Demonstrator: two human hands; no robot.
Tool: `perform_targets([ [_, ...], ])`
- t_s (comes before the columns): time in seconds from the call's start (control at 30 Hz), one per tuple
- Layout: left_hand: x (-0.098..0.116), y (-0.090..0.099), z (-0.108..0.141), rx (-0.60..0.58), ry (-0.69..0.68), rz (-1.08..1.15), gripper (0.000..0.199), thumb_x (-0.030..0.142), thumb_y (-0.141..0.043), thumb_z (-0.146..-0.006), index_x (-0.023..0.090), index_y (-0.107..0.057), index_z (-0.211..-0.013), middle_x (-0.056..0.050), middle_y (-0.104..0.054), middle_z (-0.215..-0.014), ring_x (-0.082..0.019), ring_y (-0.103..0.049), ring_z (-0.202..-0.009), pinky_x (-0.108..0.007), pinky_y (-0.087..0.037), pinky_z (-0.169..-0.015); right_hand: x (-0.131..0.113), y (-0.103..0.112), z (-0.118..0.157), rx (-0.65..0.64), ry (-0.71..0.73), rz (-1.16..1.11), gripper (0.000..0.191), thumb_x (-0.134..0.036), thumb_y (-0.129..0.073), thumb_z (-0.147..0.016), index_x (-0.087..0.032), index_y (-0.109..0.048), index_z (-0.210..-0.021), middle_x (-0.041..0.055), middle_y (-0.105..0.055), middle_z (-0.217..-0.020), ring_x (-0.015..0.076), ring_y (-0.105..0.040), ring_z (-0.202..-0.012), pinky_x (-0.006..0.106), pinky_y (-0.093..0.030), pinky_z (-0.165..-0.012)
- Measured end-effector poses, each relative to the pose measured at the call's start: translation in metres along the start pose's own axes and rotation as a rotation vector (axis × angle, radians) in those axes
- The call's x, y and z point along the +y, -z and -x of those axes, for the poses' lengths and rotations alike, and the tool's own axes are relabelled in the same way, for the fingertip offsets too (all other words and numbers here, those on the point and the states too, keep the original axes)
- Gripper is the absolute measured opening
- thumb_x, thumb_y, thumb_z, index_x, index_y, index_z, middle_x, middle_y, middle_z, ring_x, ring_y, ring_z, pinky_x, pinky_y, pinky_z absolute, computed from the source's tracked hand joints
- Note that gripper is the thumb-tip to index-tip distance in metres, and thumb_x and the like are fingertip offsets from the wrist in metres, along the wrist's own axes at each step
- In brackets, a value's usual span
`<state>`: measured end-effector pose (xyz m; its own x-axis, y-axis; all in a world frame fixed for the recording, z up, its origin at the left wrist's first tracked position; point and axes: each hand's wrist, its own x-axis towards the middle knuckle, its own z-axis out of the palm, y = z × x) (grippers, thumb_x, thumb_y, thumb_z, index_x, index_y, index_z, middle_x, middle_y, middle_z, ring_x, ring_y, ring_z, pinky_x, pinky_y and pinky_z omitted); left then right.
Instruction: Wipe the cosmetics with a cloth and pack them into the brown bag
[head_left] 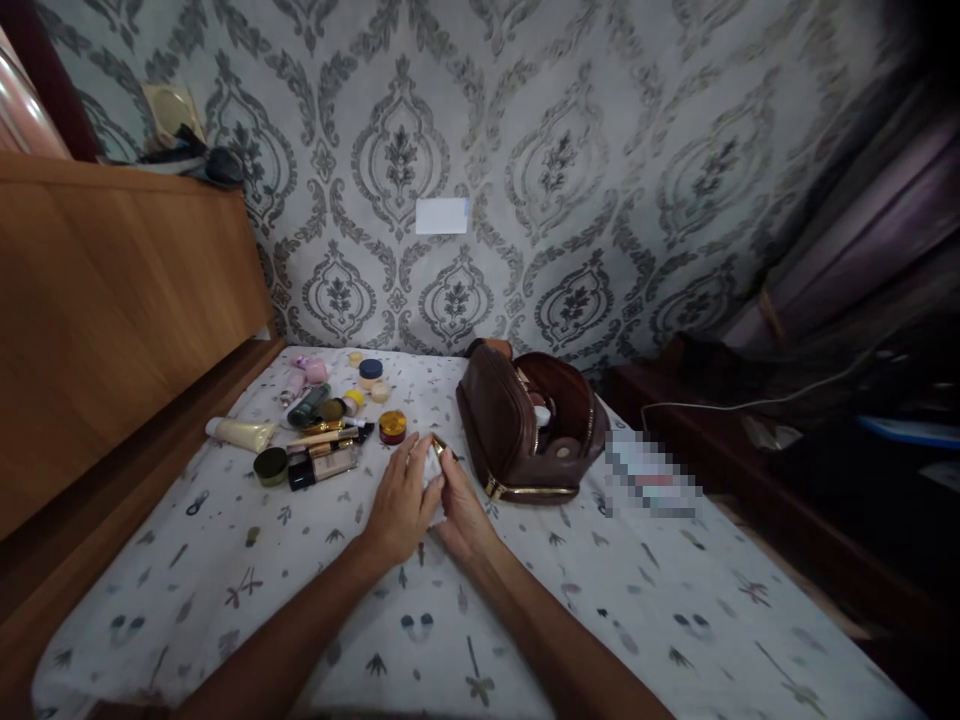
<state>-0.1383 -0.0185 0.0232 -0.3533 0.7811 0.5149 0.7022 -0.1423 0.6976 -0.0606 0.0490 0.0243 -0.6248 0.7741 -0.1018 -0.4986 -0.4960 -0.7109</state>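
A small gold-tipped item (439, 446) and a crumpled white piece (433, 468) are grasped together between the left hand (399, 502) and right hand (465, 515), around the middle of a white patterned sheet (420, 650). An open brown bag (499, 425) sits beyond to the right, toward the far edge; cosmetics (326, 465) lie toward the far left corner.

Small gold-tipped item (438, 447), seemingly in white tissue (432, 468), between both hands (399, 503) (466, 508)
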Motion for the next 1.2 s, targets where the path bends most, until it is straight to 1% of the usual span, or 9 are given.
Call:
perform_targets([
  [0.1,0.002,0.007,-0.005,-0.001,0.036,0.088,0.046,0.034,-0.046,-0.095,0.018,-0.043,-0.138,-0.015,-0.05,-0.142,-0.025,-0.043,-0.135,-0.046,-0.031,-0.114,-0.002,0.0,0.004,-0.048,-0.046,0.016,0.036,-0.051,-0.073,-0.074,-0.025,-0.069,-0.099,0.002,-0.073,-0.104,0.0205,-0.065,-0.104,0.033,-0.055,-0.082],
  [0.23,0.003,0.013,-0.016,0.028,0.201,0.386,0.044,0.042,-0.047,-0.095,0.019,-0.05,-0.132,-0.012,-0.056,-0.136,-0.025,-0.05,-0.129,-0.041,-0.034,-0.111,-0.003,0.0,0.006,-0.082,-0.14,-0.031,0.032,-0.051,-0.065,-0.081,-0.025,-0.068,-0.098,0.0019,-0.073,-0.094,0.0188,-0.068,-0.085,0.032,-0.056,-0.069],
  [0.37,-0.007,0.006,-0.024,-0.021,0.407,0.792,0.049,0.053,-0.051,-0.091,0.016,-0.06,-0.121,-0.011,-0.067,-0.117,-0.025,-0.061,-0.113,-0.038,-0.044,-0.101,-0.007,0.006,0.004,-0.088,-0.235,-0.179,0.025,-0.044,-0.063,-0.083,-0.023,-0.066,-0.096,0.0,-0.072,-0.085,0.0159,-0.066,-0.072,0.028,-0.054,-0.06],
  [0.47,-0.012,0.001,-0.025,-0.081,0.462,0.958,0.052,0.057,-0.054,-0.088,0.015,-0.062,-0.118,-0.009,-0.07,-0.109,-0.025,-0.065,-0.105,-0.037,-0.048,-0.094,-0.01,0.012,0.002,-0.077,-0.28,-0.269,0.022,-0.041,-0.063,-0.085,-0.022,-0.064,-0.095,-0.0006,-0.072,-0.081,0.0158,-0.066,-0.069,0.028,-0.054,-0.058],
  [0.63,-0.007,0.007,-0.023,-0.034,0.336,0.757,0.049,0.053,-0.053,-0.09,0.019,-0.057,-0.125,-0.009,-0.066,-0.119,-0.023,-0.06,-0.114,-0.034,-0.044,-0.1,-0.012,0.01,0.001,-0.126,-0.304,-0.255,0.034,-0.049,-0.061,-0.087,-0.019,-0.065,-0.101,0.0022,-0.073,-0.083,0.0154,-0.066,-0.067,0.027,-0.053,-0.056],
  [0.83,-0.01,0.011,-0.014,0.015,0.198,0.463,0.04,0.045,-0.05,-0.093,0.02,-0.056,-0.124,-0.007,-0.066,-0.118,-0.023,-0.059,-0.111,-0.033,-0.043,-0.098,-0.004,0.011,0.002,-0.055,-0.323,-0.212,0.02,-0.037,-0.065,-0.083,-0.022,-0.068,-0.097,-0.0012,-0.074,-0.086,0.0139,-0.066,-0.069,0.026,-0.054,-0.061],
  [0.93,-0.02,0.009,-0.009,0.045,0.28,0.541,0.041,0.048,-0.054,-0.091,0.021,-0.059,-0.121,-0.005,-0.067,-0.115,-0.022,-0.061,-0.105,-0.031,-0.045,-0.092,0.003,0.011,0.003,-0.067,-0.325,-0.193,0.021,-0.036,-0.064,-0.08,-0.022,-0.068,-0.096,0.0007,-0.074,-0.093,0.0157,-0.066,-0.075,0.026,-0.052,-0.06],
  [1.07,-0.023,0.01,-0.013,0.098,0.492,0.875,0.048,0.055,-0.062,-0.083,0.019,-0.065,-0.113,-0.006,-0.072,-0.101,-0.022,-0.067,-0.09,-0.031,-0.05,-0.081,0.008,0.009,0.007,-0.1,-0.394,-0.252,0.02,-0.036,-0.062,-0.082,-0.025,-0.068,-0.097,-0.0009,-0.073,-0.091,0.0149,-0.065,-0.074,0.025,-0.049,-0.059],
  [1.2,-0.017,0.014,-0.019,0.065,0.547,1.068,0.045,0.053,-0.069,-0.077,0.016,-0.069,-0.104,-0.009,-0.073,-0.102,-0.022,-0.068,-0.089,-0.029,-0.051,-0.078,0.006,0.008,0.009,-0.14,-0.458,-0.296,0.018,-0.038,-0.059,-0.086,-0.026,-0.068,-0.096,-0.0008,-0.074,-0.091,0.0144,-0.064,-0.075,0.024,-0.046,-0.057],
])
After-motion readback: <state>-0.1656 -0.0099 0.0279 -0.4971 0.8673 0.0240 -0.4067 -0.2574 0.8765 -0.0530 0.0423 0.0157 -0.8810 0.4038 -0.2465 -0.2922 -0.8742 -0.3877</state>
